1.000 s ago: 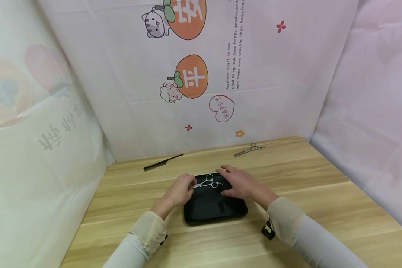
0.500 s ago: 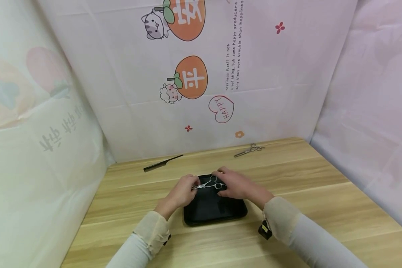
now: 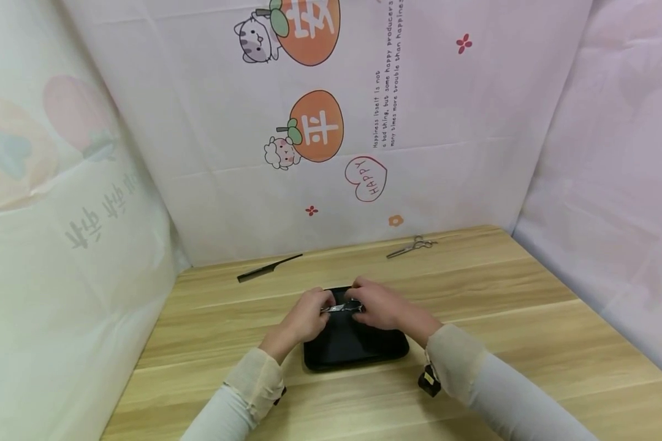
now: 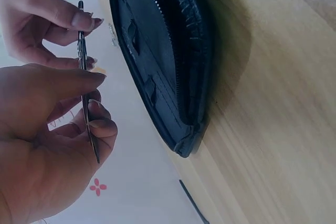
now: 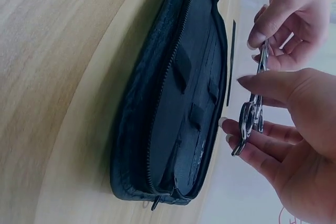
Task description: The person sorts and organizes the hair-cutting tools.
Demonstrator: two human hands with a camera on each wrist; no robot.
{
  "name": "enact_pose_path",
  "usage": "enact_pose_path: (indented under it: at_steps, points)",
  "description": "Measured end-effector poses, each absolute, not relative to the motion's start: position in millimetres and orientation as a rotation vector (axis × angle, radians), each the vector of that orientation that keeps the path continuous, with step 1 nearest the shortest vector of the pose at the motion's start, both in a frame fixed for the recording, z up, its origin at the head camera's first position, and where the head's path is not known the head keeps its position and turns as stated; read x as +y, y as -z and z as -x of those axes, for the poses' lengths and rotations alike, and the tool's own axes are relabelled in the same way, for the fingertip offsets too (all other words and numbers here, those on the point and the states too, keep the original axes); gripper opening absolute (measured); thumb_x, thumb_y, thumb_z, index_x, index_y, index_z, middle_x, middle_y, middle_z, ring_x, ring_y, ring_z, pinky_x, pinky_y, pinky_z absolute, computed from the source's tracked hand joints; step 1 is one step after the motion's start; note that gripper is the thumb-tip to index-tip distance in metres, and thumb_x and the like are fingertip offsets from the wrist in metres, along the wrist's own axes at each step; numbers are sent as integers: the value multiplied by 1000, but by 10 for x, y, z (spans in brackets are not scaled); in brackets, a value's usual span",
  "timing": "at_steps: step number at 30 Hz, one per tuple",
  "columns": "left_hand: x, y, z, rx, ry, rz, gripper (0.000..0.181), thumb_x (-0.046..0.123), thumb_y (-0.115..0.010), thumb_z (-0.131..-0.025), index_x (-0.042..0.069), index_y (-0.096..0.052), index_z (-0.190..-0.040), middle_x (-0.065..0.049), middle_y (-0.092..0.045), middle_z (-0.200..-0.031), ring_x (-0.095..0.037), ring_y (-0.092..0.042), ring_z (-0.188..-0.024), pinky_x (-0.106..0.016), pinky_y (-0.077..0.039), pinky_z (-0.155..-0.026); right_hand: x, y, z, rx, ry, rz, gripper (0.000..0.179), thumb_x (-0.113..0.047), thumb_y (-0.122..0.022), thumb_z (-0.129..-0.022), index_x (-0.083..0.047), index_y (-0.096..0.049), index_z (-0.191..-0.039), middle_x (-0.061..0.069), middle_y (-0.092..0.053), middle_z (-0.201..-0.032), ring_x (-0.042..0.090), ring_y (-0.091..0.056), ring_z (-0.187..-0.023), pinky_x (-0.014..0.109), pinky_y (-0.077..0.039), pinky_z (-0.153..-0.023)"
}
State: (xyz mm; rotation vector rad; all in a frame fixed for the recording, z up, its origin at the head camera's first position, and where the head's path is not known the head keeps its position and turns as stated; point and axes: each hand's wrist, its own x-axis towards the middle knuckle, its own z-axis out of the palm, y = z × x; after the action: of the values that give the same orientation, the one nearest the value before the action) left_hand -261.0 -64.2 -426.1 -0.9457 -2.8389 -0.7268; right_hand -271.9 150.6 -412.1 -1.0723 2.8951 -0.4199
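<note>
Both hands hold one pair of silver hairdressing scissors (image 3: pixel 339 307) just above a black zippered case (image 3: pixel 353 346). My left hand (image 3: pixel 308 315) pinches the blade end between thumb and fingers. At the finger loops, my right hand (image 3: pixel 385 306) holds the scissors with its thumb on one side and fingers on the other. In the right wrist view the scissors (image 5: pixel 248 116) show their loops and finger rest below the thumb. The case (image 5: pixel 137 129) lies unzipped on the table, with loops and slots inside. Parts of the blades are hidden by the left fingers.
A black tail comb (image 3: pixel 265 270) lies at the back left of the wooden table (image 3: pixel 209 318). Another pair of scissors (image 3: pixel 412 247), apparently thinning shears, lies at the back right. Printed white cloth (image 3: pixel 226 202) hangs behind the table and along both sides.
My right hand has moved left onto the scissors' loops and now holds them. My left hand has shifted slightly right, still pinching the blades. The case, comb and other scissors stay put.
</note>
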Motion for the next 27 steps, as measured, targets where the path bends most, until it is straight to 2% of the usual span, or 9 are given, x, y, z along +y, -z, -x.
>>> enact_pose_path:
  at_steps: [5, 17, 24, 27]
  points:
    - [-618, 4260, 2608, -2829, 729, 957, 15, -7, -66, -90, 3, -68, -102, -8, -60, -95, -20, -55, -85, -37, -51, -77, 1489, 4137, 2728, 2929, 410, 1091, 23, -14, -77, -93, -10, -73, -115, 8, -58, -107, 19, -60, -85, 38, -53, -78]
    - [-603, 4300, 2641, -2805, 747, 967, 13, -8, -70, -87, 1, -68, -97, -9, -62, -91, -22, -58, -84, -39, -51, -77, 1551, 4156, 2773, 2966, 460, 1154, 20, -6, -82, -85, -4, -77, -105, 10, -66, -101, 25, -64, -89, 40, -55, -78]
    - [-698, 4336, 2640, -2850, 790, 898, 11, -4, -68, -93, 2, -69, -102, -12, -69, -100, -24, -64, -92, -43, -54, -82, 1656, 4185, 2826, 3013, 389, 1127, 21, -9, -84, -84, -6, -77, -103, 8, -65, -99, 23, -63, -88, 40, -54, -79]
    - [-756, 4327, 2630, -2842, 819, 896, 11, -5, -67, -94, -1, -70, -104, -13, -69, -99, -23, -64, -88, -42, -55, -79, 1706, 4191, 2843, 3029, 369, 1110, 22, -9, -84, -83, -5, -77, -103, 8, -66, -101, 25, -64, -91, 41, -55, -80]
